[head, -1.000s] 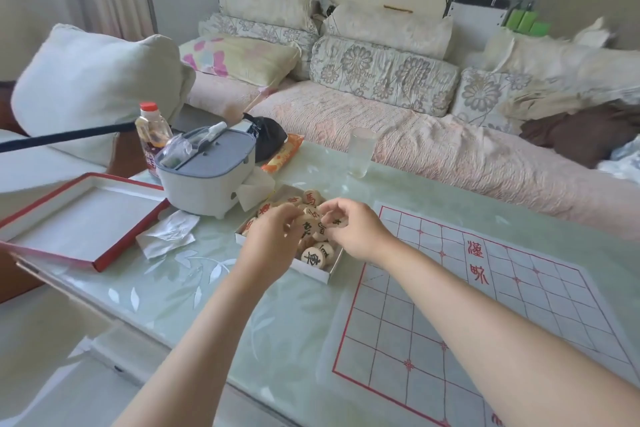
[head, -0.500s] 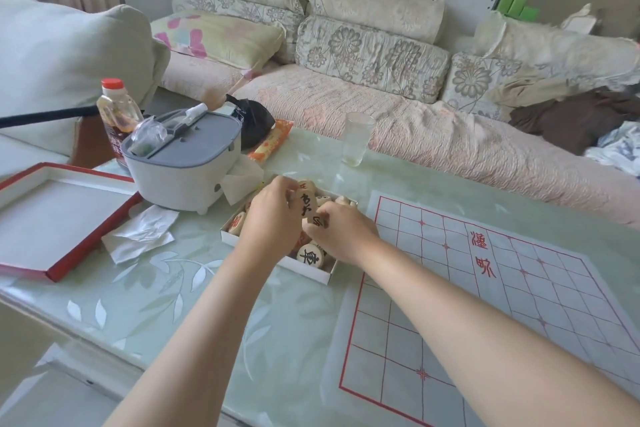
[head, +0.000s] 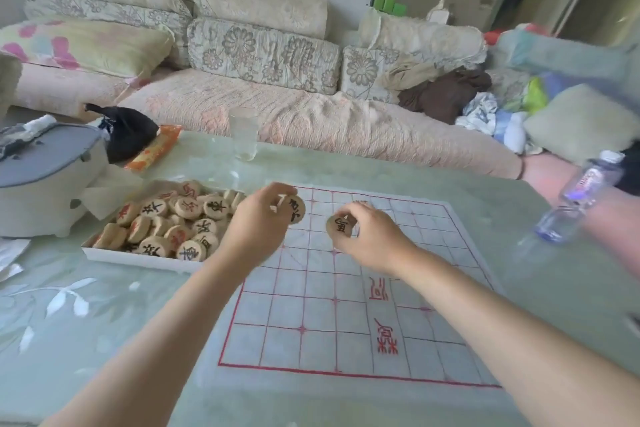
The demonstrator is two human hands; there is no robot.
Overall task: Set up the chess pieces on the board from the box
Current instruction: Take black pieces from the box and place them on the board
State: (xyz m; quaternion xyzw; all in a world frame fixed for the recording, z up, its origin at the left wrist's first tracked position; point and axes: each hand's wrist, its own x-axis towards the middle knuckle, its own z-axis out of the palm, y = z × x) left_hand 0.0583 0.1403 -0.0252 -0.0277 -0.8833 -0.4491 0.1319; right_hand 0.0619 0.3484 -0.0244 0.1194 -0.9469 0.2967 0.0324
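head view: the tabletop [head: 104, 322] is pale green glass with a leaf pattern. the paper board [head: 311, 315], ruled in red, lies on its near right part. the white box [head: 138, 258] sits just beside the board's far left corner, heaped with round wooden pieces [head: 180, 222] marked in black or red. left of the box stands a white appliance with a grey lid [head: 41, 170], with a black bag [head: 128, 133] and an orange packet [head: 156, 149] behind it. an empty glass [head: 244, 137] stands at the far edge, in front of the sofa [head: 311, 121]. at the right edge another person's arm [head: 543, 172] holds a blurred water bottle [head: 578, 198] above the tabletop.

the left hand [head: 258, 222] pinches a black-marked piece [head: 295, 208] on edge over the board's far left corner and hides that corner. the right hand [head: 367, 236] pinches a second black-marked piece [head: 341, 225] over the far rows, just right of the first. the two forearms cross the board's near part.

half a second earlier both hands were down in the box among the pieces; they have since come right, over the board, each with a piece. the view has swung right too, so the red tray is gone from sight and the bottle has come in.

counted: two hands, two held pieces, one box, one board, one glass, one bottle. the heap overlaps too much to count.
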